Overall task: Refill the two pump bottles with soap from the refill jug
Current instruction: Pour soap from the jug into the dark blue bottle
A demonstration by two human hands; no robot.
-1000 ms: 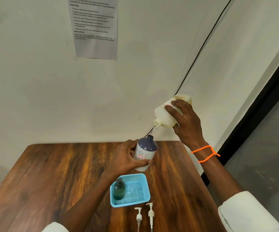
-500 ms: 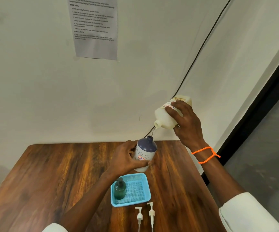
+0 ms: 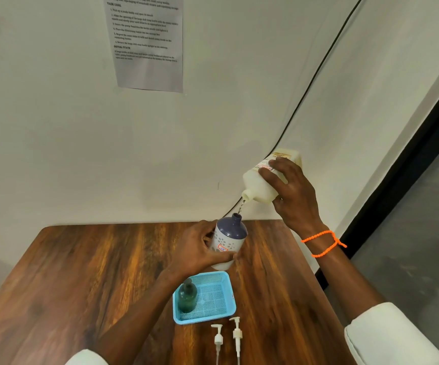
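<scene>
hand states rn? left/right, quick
Left hand: closed, gripping the white-and-blue pump bottle.
Right hand: closed, holding the tilted refill jug above the bottle's mouth.

We record a dark wooden table [image 3: 81, 272] against the wall. Directly on it: a blue mesh tray [image 3: 213, 316] near the front edge, and two white pump heads [image 3: 227, 338] lying just before the tray.
</scene>
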